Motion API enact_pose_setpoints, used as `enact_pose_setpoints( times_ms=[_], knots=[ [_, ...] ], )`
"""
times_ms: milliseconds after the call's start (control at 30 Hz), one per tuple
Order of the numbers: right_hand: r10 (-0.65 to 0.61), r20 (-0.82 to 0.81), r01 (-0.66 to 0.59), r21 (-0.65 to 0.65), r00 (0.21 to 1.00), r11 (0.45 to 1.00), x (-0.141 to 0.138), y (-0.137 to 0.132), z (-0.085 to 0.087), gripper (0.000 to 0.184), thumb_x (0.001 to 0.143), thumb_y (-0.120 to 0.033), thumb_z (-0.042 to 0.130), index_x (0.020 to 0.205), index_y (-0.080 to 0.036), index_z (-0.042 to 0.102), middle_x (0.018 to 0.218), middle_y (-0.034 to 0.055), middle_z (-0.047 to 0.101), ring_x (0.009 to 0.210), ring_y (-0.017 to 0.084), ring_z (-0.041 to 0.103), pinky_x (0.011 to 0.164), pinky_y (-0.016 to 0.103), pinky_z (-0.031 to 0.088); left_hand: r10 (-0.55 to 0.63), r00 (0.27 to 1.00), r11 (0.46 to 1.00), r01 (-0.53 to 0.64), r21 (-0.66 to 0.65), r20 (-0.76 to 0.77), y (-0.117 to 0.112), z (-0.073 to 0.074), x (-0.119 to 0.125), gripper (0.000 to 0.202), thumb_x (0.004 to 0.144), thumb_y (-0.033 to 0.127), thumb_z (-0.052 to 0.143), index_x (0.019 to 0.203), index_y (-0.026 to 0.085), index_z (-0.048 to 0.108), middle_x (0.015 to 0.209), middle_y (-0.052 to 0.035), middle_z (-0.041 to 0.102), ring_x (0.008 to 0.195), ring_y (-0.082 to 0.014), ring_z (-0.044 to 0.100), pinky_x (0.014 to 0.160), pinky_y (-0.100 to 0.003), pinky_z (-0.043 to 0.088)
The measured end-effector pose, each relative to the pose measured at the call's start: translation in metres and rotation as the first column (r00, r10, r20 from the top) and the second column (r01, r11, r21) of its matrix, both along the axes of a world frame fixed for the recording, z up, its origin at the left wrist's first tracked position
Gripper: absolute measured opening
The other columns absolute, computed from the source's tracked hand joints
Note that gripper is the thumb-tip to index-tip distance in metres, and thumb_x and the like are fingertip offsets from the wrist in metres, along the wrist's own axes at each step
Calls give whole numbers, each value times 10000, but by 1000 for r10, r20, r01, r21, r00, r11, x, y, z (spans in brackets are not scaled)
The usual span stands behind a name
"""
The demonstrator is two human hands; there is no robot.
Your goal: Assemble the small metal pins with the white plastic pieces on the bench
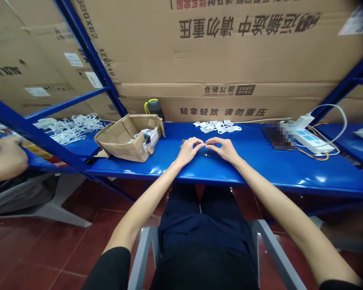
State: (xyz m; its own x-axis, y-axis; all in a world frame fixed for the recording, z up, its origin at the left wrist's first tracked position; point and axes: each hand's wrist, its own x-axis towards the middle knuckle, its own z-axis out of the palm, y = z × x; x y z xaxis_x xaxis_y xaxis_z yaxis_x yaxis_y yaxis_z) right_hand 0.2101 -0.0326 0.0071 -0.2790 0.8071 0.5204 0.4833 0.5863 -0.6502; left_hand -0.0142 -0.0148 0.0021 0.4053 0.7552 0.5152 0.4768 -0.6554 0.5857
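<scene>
Over the middle of the blue table point(248, 169), my left hand point(189, 151) and my right hand point(224, 149) meet fingertip to fingertip. Both are closed in a pinch around something small and whitish, too tiny to name. Just below the fingertips a small metal piece with a white part point(207, 154) lies on the table. Several small brass-coloured pieces point(183, 143) lie beside my left hand, partly hidden by it. Behind the hands is a loose group of flat white plastic parts point(218, 126).
A cardboard box point(117, 147) with mixed items stands left, a dark bottle point(155, 108) behind it. At right are a blurred dark object point(276, 136) and a power strip point(313, 141) with cables. White cords point(74, 127) and another person's arm point(7, 159) are far left.
</scene>
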Motion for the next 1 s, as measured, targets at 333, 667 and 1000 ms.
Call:
enact_pose_setpoints(
  times_ms=[333, 667, 1000],
  knots=[
    [-9, 83, 8, 15, 996, 1000, 3, -1, -2, 439, 976, -654, 607, 939, -270, 816, 946, 68, 802, 839, 254, 686, 801, 413, 533, 23, 999, 1000, -22, 11, -29, -2, 1, -2, 194, 1040, 389, 677, 973, 249, 793, 1009, -17, 783, 958, -203, 644, 994, -369, 471],
    [44, 227, -57, 53, 973, 997, 6, 3, -1, 256, 980, -472, 637, 898, -271, 775, 1120, 63, 795, 1065, 286, 672, 1044, 495, 477, 99, 979, 995, -92, 44, -177, -1, 1, -2, 213, 1066, 398, 628, 1032, 275, 798, 1112, -21, 791, 1055, -235, 639, 1003, -404, 420],
    [-18, 435, 7, 28, 900, 1000, 10, -1, 1, 180, 973, -396, 672, 919, -264, 782, 1260, 91, 733, 1180, 323, 619, 1013, 523, 433, 290, 934, 957, -277, 90, -208, 4, -6, -7, 198, 1087, 324, 569, 1092, 264, 758, 1181, -61, 767, 1121, -284, 622, 975, -427, 420]
  ],
)
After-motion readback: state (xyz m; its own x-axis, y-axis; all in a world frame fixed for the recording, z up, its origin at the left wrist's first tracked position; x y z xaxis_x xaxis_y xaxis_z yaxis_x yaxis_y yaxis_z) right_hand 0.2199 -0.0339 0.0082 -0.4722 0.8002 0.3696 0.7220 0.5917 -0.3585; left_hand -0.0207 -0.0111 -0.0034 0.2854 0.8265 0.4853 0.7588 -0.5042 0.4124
